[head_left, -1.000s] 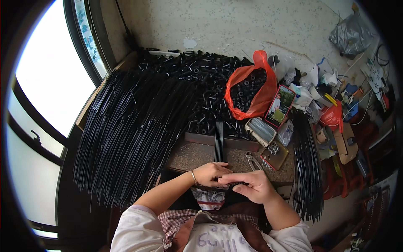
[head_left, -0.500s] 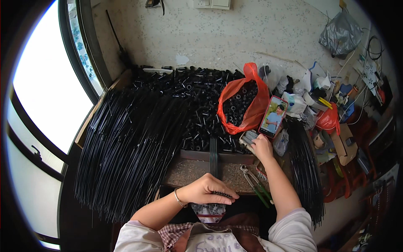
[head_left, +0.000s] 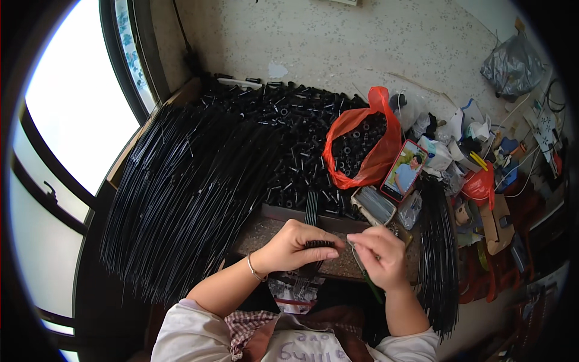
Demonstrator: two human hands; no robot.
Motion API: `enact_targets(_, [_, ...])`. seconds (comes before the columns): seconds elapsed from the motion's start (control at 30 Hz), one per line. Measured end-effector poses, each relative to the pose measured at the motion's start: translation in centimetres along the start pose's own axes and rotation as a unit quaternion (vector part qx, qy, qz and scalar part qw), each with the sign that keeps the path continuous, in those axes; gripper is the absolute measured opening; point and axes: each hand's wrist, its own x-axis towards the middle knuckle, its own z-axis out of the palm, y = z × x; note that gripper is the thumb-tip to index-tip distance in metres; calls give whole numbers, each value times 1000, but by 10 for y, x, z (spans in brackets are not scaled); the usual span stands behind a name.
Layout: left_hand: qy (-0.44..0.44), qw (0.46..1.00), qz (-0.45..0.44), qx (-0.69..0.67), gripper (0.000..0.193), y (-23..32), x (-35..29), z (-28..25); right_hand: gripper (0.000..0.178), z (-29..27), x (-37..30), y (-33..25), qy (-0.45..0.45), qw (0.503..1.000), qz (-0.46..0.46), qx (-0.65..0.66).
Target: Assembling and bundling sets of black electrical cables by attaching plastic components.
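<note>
My left hand (head_left: 289, 246) is closed round a small bundle of thin black rods (head_left: 312, 208), whose dark ridged ends show between thumb and fingers. The rods run away from me over the board's back edge. Close by, my right hand (head_left: 383, 256) is raised with thumb and forefinger pinched together; what they hold, if anything, is too small to make out. Its fingertips are just right of the left hand's. Behind it lies an open box of thin greyish pins (head_left: 375, 205). Pliers with green handles (head_left: 373, 288) lie partly hidden under the right hand.
Long black rods (head_left: 181, 199) cover the left side, with another bunch (head_left: 435, 259) at the right. Small black bolt-like parts (head_left: 295, 151) are heaped behind the board (head_left: 253, 238). A red plastic bag (head_left: 394, 130) of black rings and a phone (head_left: 403, 172) stand beside clutter.
My right hand has left the box of pins and moved toward me and left, up to the left hand. The left hand still holds the rods. The whole view has shifted slightly.
</note>
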Motion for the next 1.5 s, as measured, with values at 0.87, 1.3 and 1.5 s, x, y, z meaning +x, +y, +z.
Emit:
enact_targets(0.87, [-6,997,59,44,18,4,-4,6,24,-14,5,-23,-78,967,-157,-185])
enact_targets(1.3, [-35,996,72,45,23,-1,1,11,27,-14,-1,-19,-88,979,-129,-132])
enact_targets(1.5, [-73,993,86,25,24,-12,0,16,27,-5,4,-24,-85,993,-76,-3])
